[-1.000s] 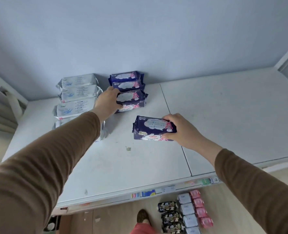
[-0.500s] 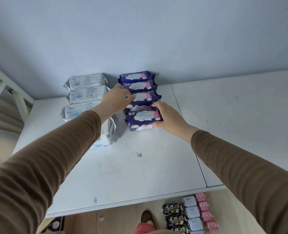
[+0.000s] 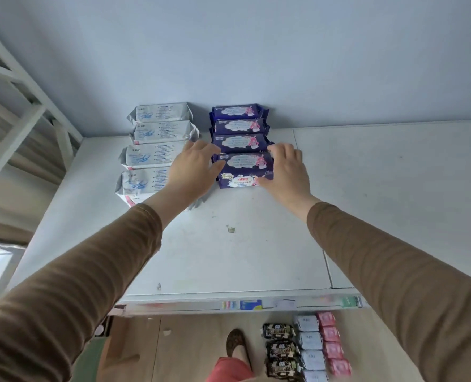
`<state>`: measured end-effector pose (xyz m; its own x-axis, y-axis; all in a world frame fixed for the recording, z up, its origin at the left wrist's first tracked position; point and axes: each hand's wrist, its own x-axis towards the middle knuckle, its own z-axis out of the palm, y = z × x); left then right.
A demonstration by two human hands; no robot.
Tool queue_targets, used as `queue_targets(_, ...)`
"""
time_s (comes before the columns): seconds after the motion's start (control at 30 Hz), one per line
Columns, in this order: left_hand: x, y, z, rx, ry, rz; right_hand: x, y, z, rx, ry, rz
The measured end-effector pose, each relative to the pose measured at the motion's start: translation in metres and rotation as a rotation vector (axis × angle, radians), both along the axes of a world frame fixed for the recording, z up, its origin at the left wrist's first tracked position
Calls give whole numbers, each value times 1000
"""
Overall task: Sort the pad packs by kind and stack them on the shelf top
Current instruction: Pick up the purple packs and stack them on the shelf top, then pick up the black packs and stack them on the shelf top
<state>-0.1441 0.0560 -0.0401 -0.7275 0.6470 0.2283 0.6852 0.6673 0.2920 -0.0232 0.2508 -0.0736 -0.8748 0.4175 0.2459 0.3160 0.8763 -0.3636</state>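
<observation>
Squaring front navy pack [image 3: 245,170] into its row, back-centre of shelf top [image 3: 256,257].

L hand [image 3: 191,168] & R hand [image 3: 286,168] spread, pressed flat vs pack's two ends, no pinch. White packs [image 3: 151,154] touching L wrist. Risk: uneven push skews row or knocks white stack w/ forearm; slick wrap may slide.

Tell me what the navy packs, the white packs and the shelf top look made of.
Navy packs: apparently thin glossy plastic film, shown by printed graphics and crimped ends. White packs: similar soft film, with wrinkles and gathered, silvery ends. Shelf top: hard, matte white panel, probably painted metal or laminate; scuffed, with seams.
</observation>
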Motion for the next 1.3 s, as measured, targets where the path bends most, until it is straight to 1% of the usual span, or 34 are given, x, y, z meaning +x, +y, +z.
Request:
queue_targets(0.17,75,-11,-13,0,49,-8,75,-9,10,-61,32,89)
queue_targets(0.3,158,-21,-30,-14,-1,19,162,-15,3,-113,14,166)
queue_targets(0.47,273,-35,-58,16,-8,33,273,-24,-19,-164,26,227)
queue_targets(0.63,357,-55,-103,16,-90,-4,360,-36,-60,-193,7,213)
queue_targets(0.73,393,-73,-146,-57,-195,-8,403,-47,-101,-232,-85,180)
queue_targets(0.87,436,-101,-215,-171,-349,-22,451,-70,-171,-317,-204,79)
queue_targets(0.97,468,-124,-275,-224,-462,-20,483,-93,-234,-399,-284,3)
queue_targets(1.07,499,-144,-340,-279,-570,-10,514,-115,-303,-489,-407,-60)
queue_targets(1.3,539,-155,-503,-350,-747,4,557,-133,-465,-527,-684,-111)
